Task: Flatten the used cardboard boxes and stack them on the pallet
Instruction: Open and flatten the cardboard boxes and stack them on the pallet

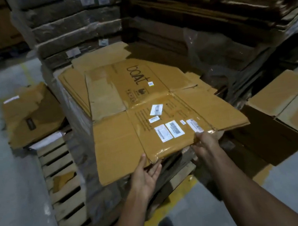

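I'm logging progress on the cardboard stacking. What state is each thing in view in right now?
Flattened boat box: flat, lying on the stack, near edge overhanging.
Left hand: fingers under the box's near edge, thumb on top.
Right hand: gripping the near edge.
Cardboard stack: piled flat on the pallet.
Wooden pallet: partly bare slats at left.
Crumpled box: torn, crushed, lying left of the stack.
Box on the right: not flattened, flaps open.
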A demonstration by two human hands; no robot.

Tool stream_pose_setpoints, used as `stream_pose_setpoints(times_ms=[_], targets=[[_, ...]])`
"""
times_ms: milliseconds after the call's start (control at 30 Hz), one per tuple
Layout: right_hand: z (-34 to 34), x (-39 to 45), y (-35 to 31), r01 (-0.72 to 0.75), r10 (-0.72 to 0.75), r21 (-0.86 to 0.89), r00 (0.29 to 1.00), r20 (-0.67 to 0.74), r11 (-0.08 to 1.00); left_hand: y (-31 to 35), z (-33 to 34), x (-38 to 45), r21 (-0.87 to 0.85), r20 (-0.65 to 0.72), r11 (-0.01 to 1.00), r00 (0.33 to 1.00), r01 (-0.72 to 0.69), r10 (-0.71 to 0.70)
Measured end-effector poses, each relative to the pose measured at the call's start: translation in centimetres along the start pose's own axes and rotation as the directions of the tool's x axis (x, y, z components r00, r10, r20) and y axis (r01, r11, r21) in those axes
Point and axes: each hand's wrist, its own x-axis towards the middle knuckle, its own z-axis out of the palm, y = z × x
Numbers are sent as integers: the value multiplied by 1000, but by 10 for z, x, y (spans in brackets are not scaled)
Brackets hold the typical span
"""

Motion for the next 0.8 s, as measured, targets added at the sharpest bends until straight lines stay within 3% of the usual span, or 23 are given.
stream_pose_setpoints(times_ms=[133,267,467,567,800], targets=[[33,40,-31,107,-106,-96,994,18,990,7,47,31,-177,92,984,996,35,-19],[72,69,-52,115,-110,-203,993,34,972,18,92,63,-236,129,971,991,47,-16],[116,120,-71,25,-13,-378,999,36,925,36,136,99,-265,32,964,999,4,4],[134,144,-79,-20,78,-457,991,109,889,41,158,117,-252,-58,966,997,-58,45],[135,188,-86,-20,130,-557,979,159,830,24,185,140,-177,-311,953,933,-247,184]])
